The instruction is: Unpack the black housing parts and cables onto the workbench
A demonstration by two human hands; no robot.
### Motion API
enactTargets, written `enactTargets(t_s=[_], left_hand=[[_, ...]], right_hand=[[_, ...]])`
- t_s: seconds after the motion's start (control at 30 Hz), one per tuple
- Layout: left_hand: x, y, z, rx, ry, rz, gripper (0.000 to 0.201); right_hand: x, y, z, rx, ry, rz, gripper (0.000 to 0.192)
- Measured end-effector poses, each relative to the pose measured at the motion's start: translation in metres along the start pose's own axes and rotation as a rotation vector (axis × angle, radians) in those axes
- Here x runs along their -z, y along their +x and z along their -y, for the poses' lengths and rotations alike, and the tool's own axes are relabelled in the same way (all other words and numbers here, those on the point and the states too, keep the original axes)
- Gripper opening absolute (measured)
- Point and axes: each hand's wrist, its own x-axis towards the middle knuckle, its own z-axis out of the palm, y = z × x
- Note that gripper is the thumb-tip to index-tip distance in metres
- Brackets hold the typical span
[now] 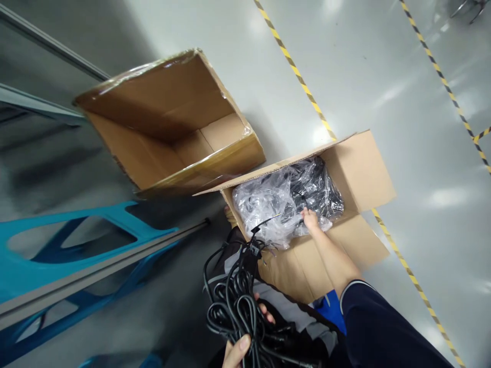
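The small box [346,185] holds clear plastic bags [268,199] with black contents; the right hand [310,219] touches them, fingers curled, whether gripping I cannot tell. The left hand [238,349] clasps black cables [240,286] near the box's edge. Outward flaps [374,168] widen its opening. The big box [157,110] gapes just beside; floor [356,66] stretches beyond, crossed by striped tape [291,64].

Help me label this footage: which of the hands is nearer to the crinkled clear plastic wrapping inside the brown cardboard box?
Right. The right hand is at the clear plastic wrapping; the left hand is outside the cardboard box, farther off, holding looped black cables.
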Motion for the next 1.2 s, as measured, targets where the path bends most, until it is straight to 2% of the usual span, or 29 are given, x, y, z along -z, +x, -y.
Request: enactTargets(t_s=[0.13, 0.23, 0.33, 0.47, 0.57, 0.67, 0.8, 0.97, 1.03, 1.1, 1.17, 1.2], left_hand=[[-0.003, 0.004, 0.004, -0.113, -0.059, 0.05, 0.07], [-0.006, 0.004, 0.007, -0.181, -0.075, 0.093, 0.069], [-0.009, -0.003, 0.008, -0.255, -0.037, 0.133, 0.067], [-0.008, -0.021, 0.01, -0.332, 0.061, 0.229, 0.057], [-0.004, -0.039, 0.011, -0.399, 0.086, 0.324, 0.057], [0.002, -0.06, 0.011, -0.498, 0.094, 0.423, 0.053], [0.013, -0.108, 0.016, -0.622, 0.105, 0.542, 0.049], [0.036, -0.188, 0.018, -0.874, -0.013, 0.6, 0.053], [0.054, -0.214, 0.016, -0.955, -0.066, 0.606, 0.058], [0.078, -0.233, 0.018, -1.0, -0.144, 0.612, 0.065], [0.102, -0.242, 0.023, -1.013, -0.241, 0.602, 0.073], [0.113, -0.243, 0.026, -1.027, -0.304, 0.542, 0.076]], right_hand=[[0.062, -0.019, 0.02, 0.077, 0.16, -0.025, 0.064], [0.122, -0.055, 0.045, 0.213, 0.283, 0.003, 0.06], [0.179, -0.11, 0.08, 0.359, 0.454, 0.159, 0.049], [0.242, -0.193, 0.134, 0.416, 0.569, 0.448, 0.045], [0.276, -0.249, 0.174, 0.439, 0.671, 0.572, 0.044], [0.294, -0.3, 0.213, 0.515, 0.761, 0.585, 0.04], [0.29, -0.367, 0.252, 0.625, 0.757, 0.679, 0.031], [0.248, -0.44, 0.286, 0.621, 0.745, 1.002, 0.024], [0.219, -0.472, 0.304, 0.614, 0.731, 1.142, 0.024], [0.179, -0.508, 0.322, 0.576, 0.732, 1.311, 0.025], [0.127, -0.545, 0.334, 0.508, 0.78, 1.453, 0.028], [0.096, -0.561, 0.337, 0.471, 0.818, 1.492, 0.029]])
